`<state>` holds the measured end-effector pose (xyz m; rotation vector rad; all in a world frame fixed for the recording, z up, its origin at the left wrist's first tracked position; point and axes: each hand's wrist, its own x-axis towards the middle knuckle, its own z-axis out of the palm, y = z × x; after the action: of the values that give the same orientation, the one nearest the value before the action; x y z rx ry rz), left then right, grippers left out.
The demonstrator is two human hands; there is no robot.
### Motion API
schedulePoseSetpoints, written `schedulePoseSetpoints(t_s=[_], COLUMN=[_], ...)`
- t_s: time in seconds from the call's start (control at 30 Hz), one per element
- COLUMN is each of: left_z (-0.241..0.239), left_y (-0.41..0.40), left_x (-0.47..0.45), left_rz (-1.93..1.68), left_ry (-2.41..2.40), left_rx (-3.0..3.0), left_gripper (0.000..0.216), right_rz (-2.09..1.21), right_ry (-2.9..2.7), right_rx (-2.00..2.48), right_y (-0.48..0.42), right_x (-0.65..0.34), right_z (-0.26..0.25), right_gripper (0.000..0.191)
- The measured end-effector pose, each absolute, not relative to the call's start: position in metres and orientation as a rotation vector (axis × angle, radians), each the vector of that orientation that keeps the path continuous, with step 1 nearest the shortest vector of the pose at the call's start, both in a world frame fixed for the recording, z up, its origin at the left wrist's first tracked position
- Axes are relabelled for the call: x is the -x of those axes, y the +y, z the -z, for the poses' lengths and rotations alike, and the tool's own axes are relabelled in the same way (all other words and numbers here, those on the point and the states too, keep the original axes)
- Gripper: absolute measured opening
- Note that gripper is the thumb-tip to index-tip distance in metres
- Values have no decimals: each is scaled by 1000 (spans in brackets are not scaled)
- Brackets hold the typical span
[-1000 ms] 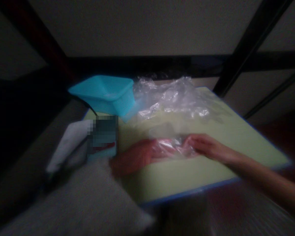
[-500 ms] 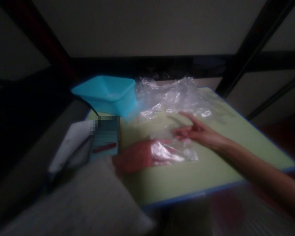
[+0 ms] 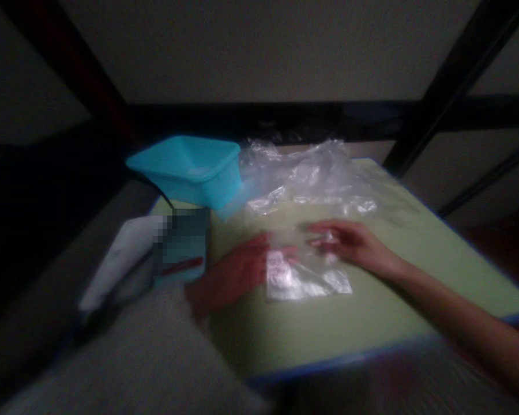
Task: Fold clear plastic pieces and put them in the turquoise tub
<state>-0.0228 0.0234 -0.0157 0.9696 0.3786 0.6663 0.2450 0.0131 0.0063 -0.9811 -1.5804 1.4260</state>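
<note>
On the table (image 3: pixel 294 337), toward its near edge, lies a clear bag (image 3: pixel 309 285). The left hand (image 3: pixel 242 268) is at its left end, fingers stretched forward — inside or under the film, I can't tell. The right hand (image 3: pixel 354 245) is by its far right side, fingers half curled; blur hides whether they pinch anything. Beyond sits crumpled plastic (image 3: pixel 311 178) — left of that, a blue tub (image 3: pixel 199 190).
</note>
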Motion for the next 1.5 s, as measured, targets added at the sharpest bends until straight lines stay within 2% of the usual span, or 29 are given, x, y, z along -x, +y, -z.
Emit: schedulePoseSetpoints(t_s=[0.17, 0.37, 0.53, 0.67, 0.93, 1.1, 1.33, 1.5], left_z=[12, -1, 10, 21, 15, 12, 20, 13], left_y=[19, 17, 27, 34, 21, 10, 7, 3], left_x=[22, 11, 14, 15, 11, 9, 11, 10], left_rz=[-746, -873, -967, -1022, -1070, -878, -681, -642], left_ry=[618, 880, 1022, 1000, 1212, 1216, 1272, 1202], left_rx=[-960, -1138, -1291, -1399, -1997, -2282, -2367, -2497], left_gripper=[71, 79, 87, 86, 64, 62, 65, 55], right_rz=[-1322, -1191, -1124, -1062, -822, -446, -369, -329], right_ry=[-1632, -1717, -1698, -1676, -1758, -2034, -2253, -2248], right_rx=[1041, 1128, 1176, 1252, 1294, 1328, 1295, 1309], right_y=[12, 12, 14, 16, 17, 12, 12, 11], right_x=[-247, -249, -250, -249, -251, -252, -253, -255], right_z=[-8, -7, -3, -2, 4, -3, -3, -4], right_gripper=[33, 33, 30, 29, 31, 33, 35, 39])
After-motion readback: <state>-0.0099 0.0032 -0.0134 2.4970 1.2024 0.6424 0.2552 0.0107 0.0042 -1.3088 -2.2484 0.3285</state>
